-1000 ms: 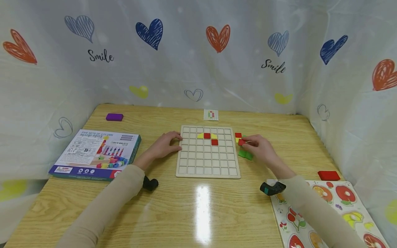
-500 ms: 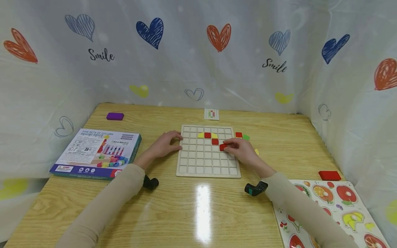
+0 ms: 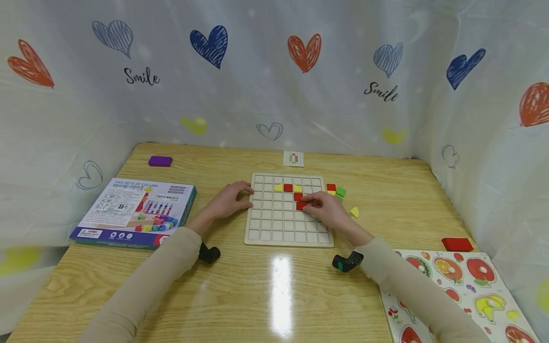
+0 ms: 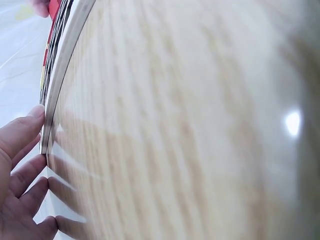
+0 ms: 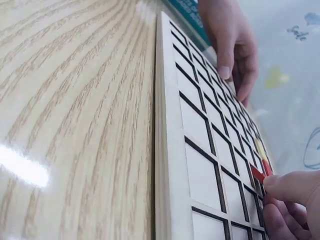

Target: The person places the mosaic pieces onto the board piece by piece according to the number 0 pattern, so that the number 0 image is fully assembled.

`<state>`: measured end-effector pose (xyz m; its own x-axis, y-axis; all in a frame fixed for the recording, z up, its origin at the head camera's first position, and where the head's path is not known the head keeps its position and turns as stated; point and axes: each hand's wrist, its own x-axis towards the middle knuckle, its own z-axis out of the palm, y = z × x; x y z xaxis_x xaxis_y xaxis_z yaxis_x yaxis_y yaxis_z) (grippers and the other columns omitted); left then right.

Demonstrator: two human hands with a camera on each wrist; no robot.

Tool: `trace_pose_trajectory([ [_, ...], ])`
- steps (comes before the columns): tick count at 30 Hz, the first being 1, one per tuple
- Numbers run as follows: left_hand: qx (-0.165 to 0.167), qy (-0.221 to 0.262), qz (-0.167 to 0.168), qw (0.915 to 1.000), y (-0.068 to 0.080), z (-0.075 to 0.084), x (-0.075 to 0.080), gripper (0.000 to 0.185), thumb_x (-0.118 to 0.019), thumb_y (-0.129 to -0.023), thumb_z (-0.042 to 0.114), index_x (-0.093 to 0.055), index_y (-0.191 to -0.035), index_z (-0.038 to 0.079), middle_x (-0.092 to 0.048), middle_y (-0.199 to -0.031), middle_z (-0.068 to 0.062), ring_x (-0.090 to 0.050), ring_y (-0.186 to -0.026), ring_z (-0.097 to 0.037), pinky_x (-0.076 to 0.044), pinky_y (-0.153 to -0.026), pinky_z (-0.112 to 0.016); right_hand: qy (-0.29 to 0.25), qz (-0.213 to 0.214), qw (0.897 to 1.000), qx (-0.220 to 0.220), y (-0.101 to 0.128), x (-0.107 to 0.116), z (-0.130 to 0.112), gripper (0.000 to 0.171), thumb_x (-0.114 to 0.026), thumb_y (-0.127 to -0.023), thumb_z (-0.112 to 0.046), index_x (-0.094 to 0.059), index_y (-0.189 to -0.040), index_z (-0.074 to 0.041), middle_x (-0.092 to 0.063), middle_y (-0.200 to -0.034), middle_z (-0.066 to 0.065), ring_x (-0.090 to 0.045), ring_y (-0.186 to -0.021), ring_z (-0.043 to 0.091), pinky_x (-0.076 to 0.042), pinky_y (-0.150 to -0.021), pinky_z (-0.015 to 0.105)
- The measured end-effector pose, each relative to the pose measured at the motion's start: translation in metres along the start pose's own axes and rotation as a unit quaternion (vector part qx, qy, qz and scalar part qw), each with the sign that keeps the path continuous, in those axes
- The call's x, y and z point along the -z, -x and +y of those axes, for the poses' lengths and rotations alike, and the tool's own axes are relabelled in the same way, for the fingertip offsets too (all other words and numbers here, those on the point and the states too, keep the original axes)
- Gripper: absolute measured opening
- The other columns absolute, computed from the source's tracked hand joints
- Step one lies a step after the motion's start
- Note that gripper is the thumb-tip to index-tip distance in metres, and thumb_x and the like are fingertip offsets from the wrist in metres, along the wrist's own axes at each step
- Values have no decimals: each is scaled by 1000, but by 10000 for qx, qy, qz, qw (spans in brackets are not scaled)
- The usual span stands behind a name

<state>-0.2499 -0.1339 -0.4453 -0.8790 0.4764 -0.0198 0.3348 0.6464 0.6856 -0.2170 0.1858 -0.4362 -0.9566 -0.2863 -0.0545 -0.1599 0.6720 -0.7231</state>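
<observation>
Your right hand (image 3: 327, 206) pinches a red tile (image 3: 300, 205) over the grid board (image 3: 289, 238), just below its placed red tiles; your left hand (image 3: 228, 200) rests relaxed, fingers against the board's left edge.

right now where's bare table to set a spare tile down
Bare wood lies between the grid board and the near edge, and behind it beside the pattern card. Right of the board is crowded: loose tiles and the right hand.
</observation>
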Motion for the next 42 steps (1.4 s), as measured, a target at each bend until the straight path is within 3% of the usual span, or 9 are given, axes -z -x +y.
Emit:
trace_pose_trajectory([
  [6,-17,-23,5,10000,-1,-1,-1,36,-69,-93,19,-60,-124,4,-44,-147,-18,-32,-141,-35,-10,-119,-53,449,3,9978,484,-2,-3,1,26,-69,-92,-16,-71,-117,-8,-66,-110,7,-62,-94,19,-53,-84,37],
  [17,15,-22,15,10000,-1,1,-1,36,-69,-92,18,-61,-123,3,-44,-147,-18,-32,-141,-35,-10,-119,-53,682,168,9934,907,-1,-6,0,25,-69,-92,-12,-72,-115,-4,-66,-104,9,-61,-90,20,-53,-79,37],
  [34,55,-4,-5,10000,0,1,-1,36,-68,-93,18,-60,-124,3,-43,-148,-19,-30,-142,-35,-9,-119,-51,540,221,9958,711,-2,-9,2,24,-69,-92,-13,-72,-115,-6,-65,-103,7,-60,-89,19,-52,-78,35],
  [42,98,-10,3,10000,-1,2,-1,36,-69,-93,18,-60,-125,3,-43,-148,-19,-30,-142,-35,-9,-119,-51,-166,219,9996,67,3,-3,4,25,-64,-96,-22,-71,-118,-13,-63,-117,6,-58,-103,22,-49,-88,40],
])
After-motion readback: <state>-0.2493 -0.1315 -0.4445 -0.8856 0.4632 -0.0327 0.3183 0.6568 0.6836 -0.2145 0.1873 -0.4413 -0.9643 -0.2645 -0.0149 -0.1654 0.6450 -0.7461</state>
